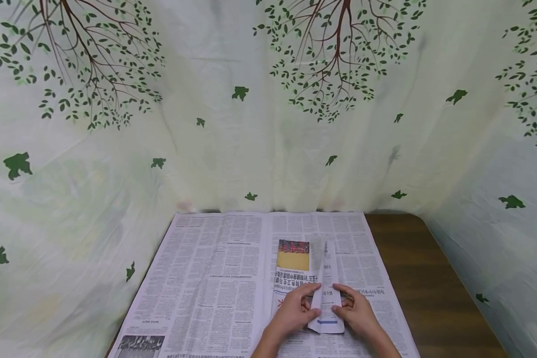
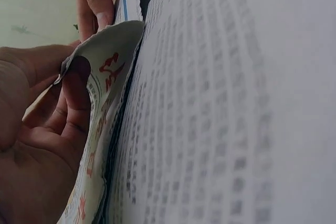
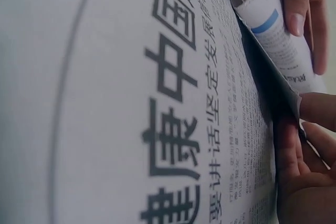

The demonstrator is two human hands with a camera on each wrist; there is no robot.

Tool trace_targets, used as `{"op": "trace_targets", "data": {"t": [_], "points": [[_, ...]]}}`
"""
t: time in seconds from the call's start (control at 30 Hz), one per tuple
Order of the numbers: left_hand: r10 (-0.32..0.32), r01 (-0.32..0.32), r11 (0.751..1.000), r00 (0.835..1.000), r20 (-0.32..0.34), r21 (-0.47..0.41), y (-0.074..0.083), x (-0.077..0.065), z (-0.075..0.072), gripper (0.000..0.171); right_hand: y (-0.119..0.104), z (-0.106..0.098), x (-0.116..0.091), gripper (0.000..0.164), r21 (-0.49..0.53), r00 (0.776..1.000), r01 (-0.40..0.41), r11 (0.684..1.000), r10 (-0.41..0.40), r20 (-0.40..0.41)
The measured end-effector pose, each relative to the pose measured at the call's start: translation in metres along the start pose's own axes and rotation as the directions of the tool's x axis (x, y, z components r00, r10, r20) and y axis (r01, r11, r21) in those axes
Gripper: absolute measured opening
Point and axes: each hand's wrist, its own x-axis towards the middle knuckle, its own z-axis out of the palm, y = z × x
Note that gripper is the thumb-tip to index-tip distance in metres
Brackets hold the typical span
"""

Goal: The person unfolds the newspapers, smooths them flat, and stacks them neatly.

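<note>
A folded newspaper sheet [image 1: 293, 261], with a red and yellow picture at its far left, lies between both hands. Its right part is doubled over into a narrow white flap [image 1: 328, 298] with a blue bar near the close end. My left hand [image 1: 293, 309] pinches the folded layer from the left; in the left wrist view the paper [image 2: 113, 61] curves up between thumb and fingers, showing red characters. From the right, my right hand [image 1: 360, 312] pinches the flap's outer edge. In the right wrist view, that thumb and the fingers [image 3: 291, 150] hold the edge slightly raised.
Beneath lies a large spread newspaper [image 1: 223, 278] covering most of the table. Bare brown wood [image 1: 429, 288] shows along the right side. A pale curtain [image 1: 232, 149] printed with trees and leaves hangs behind and on both sides.
</note>
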Motion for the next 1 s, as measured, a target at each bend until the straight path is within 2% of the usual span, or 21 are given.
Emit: {"op": "trace_targets", "data": {"t": [0.13, 0.27, 0.33, 0.53, 0.73, 0.83, 1.0], "points": [[0.009, -0.009, 1.0, 1.0, 0.015, 0.008, -0.003, -0.004, -0.006, 0.065, 0.0, -0.001, 0.0, 0.067, -0.045, 1.0, 0.005, 0.999, -0.005, -0.007], [-0.051, 0.051, 0.998, 0.999, 0.002, -0.029, -0.003, -0.008, -0.014, 0.064, 0.0, -0.003, 0.0, 0.065, -0.084, 0.999, -0.013, 0.996, 0.009, -0.048], [-0.073, 0.072, 0.996, 0.997, -0.018, -0.053, -0.005, -0.008, -0.018, 0.063, 0.001, -0.005, 0.0, 0.064, -0.099, 0.997, -0.02, 0.995, 0.013, -0.071], [-0.064, 0.058, 0.996, 0.994, -0.094, -0.071, -0.01, -0.011, -0.03, 0.057, 0.002, -0.009, 0.001, 0.061, -0.121, 0.993, -0.041, 0.992, 0.027, -0.113], [-0.125, 0.115, 0.99, 0.984, -0.124, -0.081, -0.013, -0.015, -0.039, 0.059, 0.002, -0.012, 0.0, 0.061, -0.124, 0.99, -0.062, 0.99, 0.045, -0.132], [-0.142, 0.134, 0.989, 0.98, -0.142, -0.062, -0.016, -0.018, -0.044, 0.06, 0.003, -0.014, -0.001, 0.061, -0.127, 0.989, -0.067, 0.99, 0.049, -0.136], [-0.126, 0.125, 0.992, 0.979, -0.162, -0.015, -0.02, -0.023, -0.051, 0.061, 0.005, -0.017, 0.001, 0.06, -0.148, 0.987, -0.068, 0.987, 0.045, -0.153]]}}
